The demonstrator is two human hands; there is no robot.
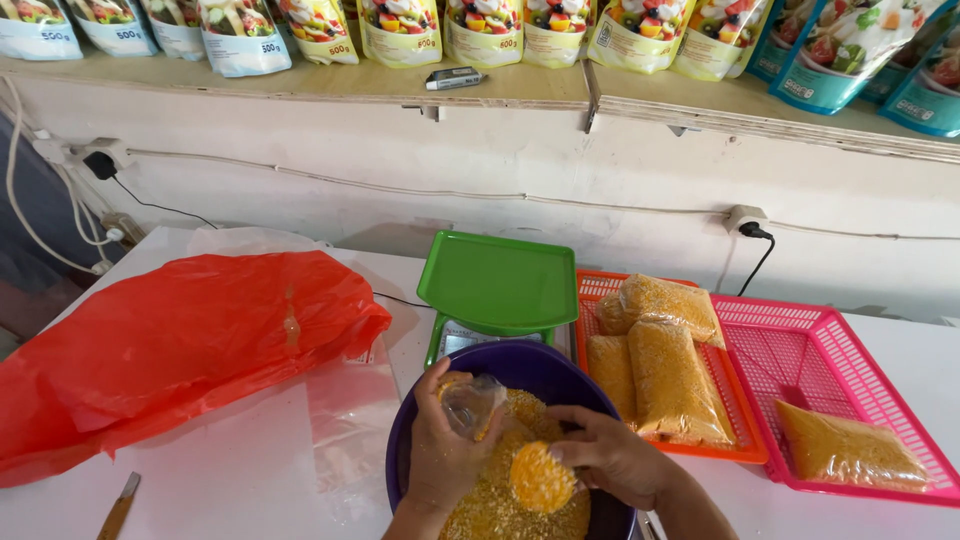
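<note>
At the far left a big red plastic bag [170, 350] lies crumpled over the white table [240, 480], its left end running out of view. A wooden-handled tool [118, 505] pokes in near the bottom edge; what kind of tool it is I can't make out. Flat clear plastic bags [350, 420] lie beside the red one, hard to separate from the tabletop.

In the middle, a green scale [497, 285] stands against the wall side of the table; its display is mostly hidden behind the rim of the purple bowl [520, 365] in front of it. The bowl holds yellow crumbs [495, 505], and its lower part is cut off by the frame. Over it, the left hand [445, 450] is closed around the mouth of a small clear bag [472, 405], already partly filled. The right hand [610, 455] grips a scoop heaped with the crumbs [542, 478], just beside the bag; the scoop itself is buried under its load, so I can't tell its shape. The two hands sit close together, nearly touching.

To the right, an orange tray [590, 290] carries three filled packets [665, 375]. Next to it a pink basket [830, 350] holds one more packet [850, 450]. Above, a shelf [500, 90] carries a row of printed pouches, their tops cut off.
</note>
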